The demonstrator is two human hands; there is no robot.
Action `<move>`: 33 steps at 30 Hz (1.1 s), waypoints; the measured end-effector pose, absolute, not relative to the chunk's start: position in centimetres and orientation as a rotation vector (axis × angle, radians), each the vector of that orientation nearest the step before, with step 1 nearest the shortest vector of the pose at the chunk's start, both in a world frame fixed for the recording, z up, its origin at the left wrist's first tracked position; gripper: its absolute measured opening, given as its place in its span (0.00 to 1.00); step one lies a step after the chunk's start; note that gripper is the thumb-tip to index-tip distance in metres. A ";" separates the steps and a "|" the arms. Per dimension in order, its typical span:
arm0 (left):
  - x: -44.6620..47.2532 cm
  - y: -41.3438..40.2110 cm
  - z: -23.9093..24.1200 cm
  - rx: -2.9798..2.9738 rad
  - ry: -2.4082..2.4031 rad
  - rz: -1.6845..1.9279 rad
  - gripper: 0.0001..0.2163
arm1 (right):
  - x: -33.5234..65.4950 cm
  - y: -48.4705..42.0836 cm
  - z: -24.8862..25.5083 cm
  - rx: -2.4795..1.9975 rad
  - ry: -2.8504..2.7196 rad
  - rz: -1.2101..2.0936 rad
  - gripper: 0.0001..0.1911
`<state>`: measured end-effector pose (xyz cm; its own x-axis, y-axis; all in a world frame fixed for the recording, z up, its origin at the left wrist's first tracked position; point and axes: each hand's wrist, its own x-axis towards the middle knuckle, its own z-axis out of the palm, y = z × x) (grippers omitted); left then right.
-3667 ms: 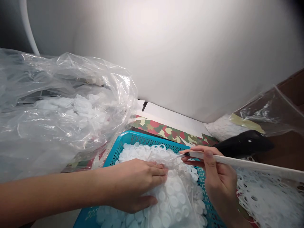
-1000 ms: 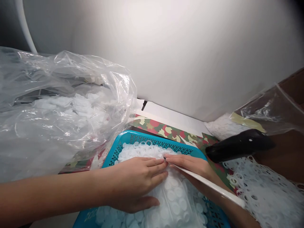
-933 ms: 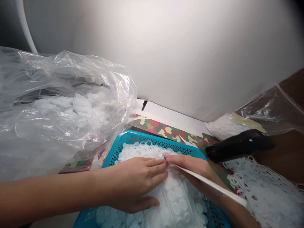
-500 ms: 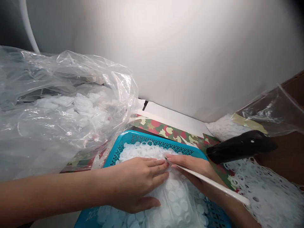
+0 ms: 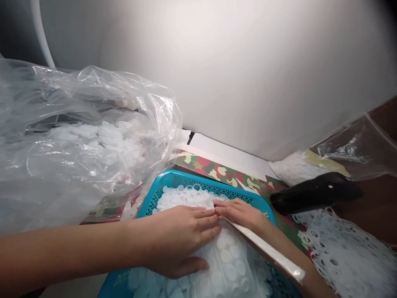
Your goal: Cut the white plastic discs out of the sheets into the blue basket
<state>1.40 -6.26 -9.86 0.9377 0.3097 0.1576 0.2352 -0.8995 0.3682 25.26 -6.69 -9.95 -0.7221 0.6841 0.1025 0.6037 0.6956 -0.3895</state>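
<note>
A blue perforated basket (image 5: pixel 173 180) holds a heap of small white round discs (image 5: pixel 182 198). A white sheet with round discs (image 5: pixel 228 260) still set in it lies over the heap. My left hand (image 5: pixel 178 240) lies flat on that sheet, fingers stretched out, pressing it down. My right hand (image 5: pixel 240 213) is beside the left fingertips, fingers pressed on a long white strip (image 5: pixel 266 252) that runs back along my forearm toward the lower right.
A large clear plastic bag (image 5: pixel 77 136) of white material fills the left. A black tool (image 5: pixel 316 192) lies right of the basket. Punched-out white sheet scrap (image 5: pixel 341 252) is piled at lower right, with another clear bag (image 5: pixel 356 149) behind it. Camouflage-patterned paper (image 5: pixel 217 169) covers the table.
My right hand came down from holding the strip raised to pressing it on the sheet beside my left fingertips. In the last second the strip's far end swung lower; the left hand stayed put.
</note>
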 end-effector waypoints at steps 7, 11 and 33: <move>1.3 -6.2 -9.8 2.758 0.381 0.250 0.25 | 24.9 -7.6 -9.7 -1.009 -2.659 0.172 0.17; 1.2 -6.2 -9.8 2.762 0.380 0.241 0.26 | 25.3 -7.5 -9.8 -0.966 -2.571 0.116 0.16; 1.4 -10.4 -10.4 3.181 0.438 0.393 0.21 | 26.7 -9.1 -5.6 -1.165 -2.474 0.195 0.09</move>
<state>1.42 -10.42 -10.35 0.9339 0.2544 0.2512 0.2771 -0.9590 -0.0590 26.67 -9.13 -5.62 -0.5740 0.7646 0.2931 0.7091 0.6432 -0.2890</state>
